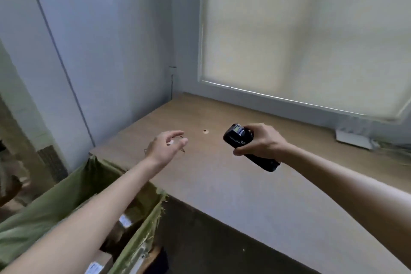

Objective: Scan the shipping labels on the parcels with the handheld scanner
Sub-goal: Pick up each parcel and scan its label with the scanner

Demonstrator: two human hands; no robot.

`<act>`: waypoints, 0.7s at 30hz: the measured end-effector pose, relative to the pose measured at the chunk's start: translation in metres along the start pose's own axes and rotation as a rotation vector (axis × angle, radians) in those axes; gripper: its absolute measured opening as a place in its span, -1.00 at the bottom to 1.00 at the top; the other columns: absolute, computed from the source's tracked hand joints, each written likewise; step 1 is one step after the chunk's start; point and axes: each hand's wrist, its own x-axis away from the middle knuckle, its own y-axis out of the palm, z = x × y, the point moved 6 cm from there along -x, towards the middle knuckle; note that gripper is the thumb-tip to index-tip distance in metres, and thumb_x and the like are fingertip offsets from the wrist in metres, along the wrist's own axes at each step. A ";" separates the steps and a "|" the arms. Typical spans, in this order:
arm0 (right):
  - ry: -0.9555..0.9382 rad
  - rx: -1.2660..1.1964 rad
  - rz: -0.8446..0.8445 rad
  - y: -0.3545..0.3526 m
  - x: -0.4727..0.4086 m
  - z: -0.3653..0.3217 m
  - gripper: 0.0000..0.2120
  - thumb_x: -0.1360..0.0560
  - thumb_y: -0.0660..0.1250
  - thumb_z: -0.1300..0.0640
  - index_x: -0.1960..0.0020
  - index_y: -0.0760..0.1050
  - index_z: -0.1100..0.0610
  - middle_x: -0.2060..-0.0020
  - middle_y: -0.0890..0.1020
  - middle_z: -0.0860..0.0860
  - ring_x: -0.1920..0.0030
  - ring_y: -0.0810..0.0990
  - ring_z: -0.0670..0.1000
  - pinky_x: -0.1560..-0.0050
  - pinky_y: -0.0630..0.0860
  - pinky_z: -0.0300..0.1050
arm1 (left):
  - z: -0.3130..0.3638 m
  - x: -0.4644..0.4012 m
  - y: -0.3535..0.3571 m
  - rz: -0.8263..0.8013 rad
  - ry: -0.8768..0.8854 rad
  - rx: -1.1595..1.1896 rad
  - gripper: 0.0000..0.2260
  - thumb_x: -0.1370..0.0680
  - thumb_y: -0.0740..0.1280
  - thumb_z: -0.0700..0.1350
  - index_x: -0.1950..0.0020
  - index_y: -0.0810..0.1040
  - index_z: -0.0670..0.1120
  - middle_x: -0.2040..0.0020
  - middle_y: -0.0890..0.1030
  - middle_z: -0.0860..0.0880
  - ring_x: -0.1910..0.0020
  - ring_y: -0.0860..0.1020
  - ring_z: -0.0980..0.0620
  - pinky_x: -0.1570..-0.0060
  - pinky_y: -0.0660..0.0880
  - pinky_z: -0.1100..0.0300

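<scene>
— Two or three parcels [104, 260], I think, low at the near left, down inside a green cloth bin [55, 202]. Pale patches on them could be labels, but they are too blurred to read.

— So which step is this?

— Between scans, by my guess. Nothing lies on the wooden counter [222, 173] in front of the person, and the scanner points at no label.

— Where is the scanner?

— In the right hand [260, 142], above the counter's middle. The fingers curl round the black handheld scanner [242, 142], thumb near its top by the small screen, the head angled toward the left.

— And the other hand?

— The left hand [165, 145] hovers over the counter's left part, past the bin, fingers loosely spread and slightly bent, holding nothing. Its forearm crosses above the bin's edge.

— What does the next move call for?

— Likely the free hand dropping into the bin, lifting out a parcel label up and setting it on the counter, then the scanner tipping down at it.

— Anything farther back?

— A small round hole [206, 131] in the counter, a white object [353, 139] at the far right, and a drawn window blind [300, 35] behind.
</scene>
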 end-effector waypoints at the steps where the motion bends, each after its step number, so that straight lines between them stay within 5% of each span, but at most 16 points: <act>1: 0.053 0.001 0.035 -0.027 0.014 0.027 -0.63 -0.24 0.63 -0.15 0.06 0.57 -0.08 0.13 0.68 -0.08 0.04 0.65 0.06 0.00 0.59 -0.03 | 0.030 -0.005 0.026 -0.041 0.032 0.016 -0.66 -0.54 0.43 0.12 -0.30 0.61 0.09 -0.24 0.61 0.03 -0.25 0.52 0.06 -0.16 0.47 0.12; 12: 0.634 0.046 0.320 -0.256 0.232 0.335 -0.48 -0.22 0.62 -0.20 -0.13 0.65 -0.10 0.03 0.72 -0.04 -0.03 0.67 0.05 0.02 0.58 -0.12 | 0.315 0.040 0.360 -0.544 0.320 0.139 -0.55 -0.54 0.45 0.08 -0.40 0.54 -0.01 -0.30 0.59 -0.06 -0.27 0.55 0.00 -0.34 0.45 0.03; 18: 0.880 0.052 0.431 -0.342 0.358 0.473 -0.36 -0.20 0.64 -0.17 -0.24 0.61 -0.07 -0.05 0.70 0.00 -0.11 0.66 0.11 -0.11 0.61 -0.05 | 0.436 0.118 0.525 -0.700 0.425 0.256 -0.59 -0.54 0.45 0.05 -0.35 0.58 -0.06 -0.17 0.66 -0.04 -0.14 0.61 0.05 -0.12 0.47 0.22; 21: 0.985 0.073 0.506 -0.377 0.410 0.529 -0.44 -0.24 0.62 -0.21 -0.16 0.61 -0.02 0.00 0.68 0.02 -0.06 0.64 0.13 0.00 0.55 -0.07 | 0.489 0.153 0.591 -0.752 0.459 0.303 -0.61 -0.56 0.44 0.03 -0.34 0.58 -0.09 -0.14 0.67 -0.06 -0.15 0.62 0.03 -0.12 0.48 0.22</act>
